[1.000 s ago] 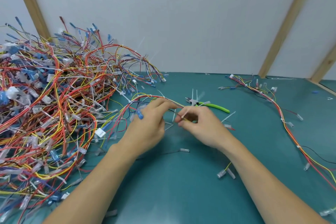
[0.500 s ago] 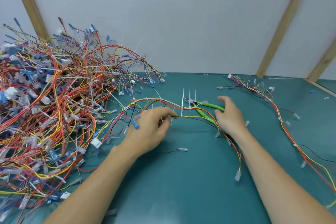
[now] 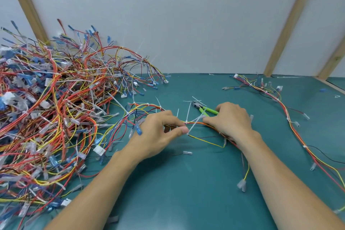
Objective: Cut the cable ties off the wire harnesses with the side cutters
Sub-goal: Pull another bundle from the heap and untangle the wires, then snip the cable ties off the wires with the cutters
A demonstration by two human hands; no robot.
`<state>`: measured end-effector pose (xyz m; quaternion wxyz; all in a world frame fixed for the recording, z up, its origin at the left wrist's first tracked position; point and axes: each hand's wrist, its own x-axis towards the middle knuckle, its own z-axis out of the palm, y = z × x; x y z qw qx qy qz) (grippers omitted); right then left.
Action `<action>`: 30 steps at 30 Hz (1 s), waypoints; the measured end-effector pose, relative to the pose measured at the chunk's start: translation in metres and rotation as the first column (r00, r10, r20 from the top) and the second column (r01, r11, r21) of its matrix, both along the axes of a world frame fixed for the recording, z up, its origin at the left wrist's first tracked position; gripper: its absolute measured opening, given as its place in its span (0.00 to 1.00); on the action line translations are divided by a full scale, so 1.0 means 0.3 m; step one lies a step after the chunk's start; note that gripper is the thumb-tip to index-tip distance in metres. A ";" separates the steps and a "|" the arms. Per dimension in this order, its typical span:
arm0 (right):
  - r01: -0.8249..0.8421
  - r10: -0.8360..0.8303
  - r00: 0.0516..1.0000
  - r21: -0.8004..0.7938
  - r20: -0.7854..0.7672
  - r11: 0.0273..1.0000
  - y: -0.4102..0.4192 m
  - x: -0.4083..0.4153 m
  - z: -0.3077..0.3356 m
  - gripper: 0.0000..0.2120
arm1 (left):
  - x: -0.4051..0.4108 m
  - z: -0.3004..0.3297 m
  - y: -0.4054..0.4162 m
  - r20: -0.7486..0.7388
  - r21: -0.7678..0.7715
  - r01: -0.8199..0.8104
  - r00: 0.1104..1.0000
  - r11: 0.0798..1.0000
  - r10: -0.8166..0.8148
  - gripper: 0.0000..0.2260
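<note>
Head view: green-handled side cutters lie flat on the teal work mat, long axis running from far-left to near-right, steel nose pointing away toward the far left. Just near of them a bundled red, orange and yellow wire harness runs left to right between the hands, with a white nylon cable tie standing up from it. Left hand pinches the harness between thumb and curled fingers beside the tie. Right hand rests over the cutter handles and the harness; whether its fingers grip either cannot be told. Judgement: the step is taking up the cutters. Seat the nose on the tie band alone, clear of the conductors, harness held taut. A large tangled heap of harnesses lies left; one laid-out harness lies right.
</note>
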<state>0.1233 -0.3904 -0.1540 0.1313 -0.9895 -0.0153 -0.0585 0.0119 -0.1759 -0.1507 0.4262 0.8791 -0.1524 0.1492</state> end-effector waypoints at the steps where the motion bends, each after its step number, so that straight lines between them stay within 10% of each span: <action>1: 0.016 -0.016 1.000 0.057 -0.001 0.998 -0.006 0.002 0.002 0.29 | -0.002 0.005 -0.001 -0.008 -0.037 0.005 1.000 0.999 -0.006 0.04; 8: 0.038 -0.042 0.999 0.463 -0.002 0.886 -0.039 0.010 0.023 0.21 | -0.012 0.021 -0.013 -0.051 -0.162 0.023 0.998 0.986 -0.031 0.07; 12: -0.055 -0.056 0.993 0.844 0.100 0.534 -0.022 -0.018 0.079 0.19 | -0.005 0.020 -0.011 -0.046 -0.157 -0.071 0.997 0.985 0.065 0.04; 17: -0.286 0.097 0.958 0.927 0.270 0.242 0.032 -0.097 0.134 0.17 | 0.019 0.002 0.009 -0.026 -0.114 -0.330 0.944 0.937 0.329 0.05; 24: -0.608 0.313 0.794 0.659 0.521 0.443 0.105 -0.219 0.136 0.06 | 0.027 -0.020 0.014 -0.054 -0.086 -0.421 0.907 0.903 0.418 0.03; 30: -0.465 0.382 0.881 0.663 0.280 0.587 0.141 -0.219 0.076 0.07 | 0.022 -0.029 0.006 0.005 0.048 -0.398 0.917 0.916 0.398 0.02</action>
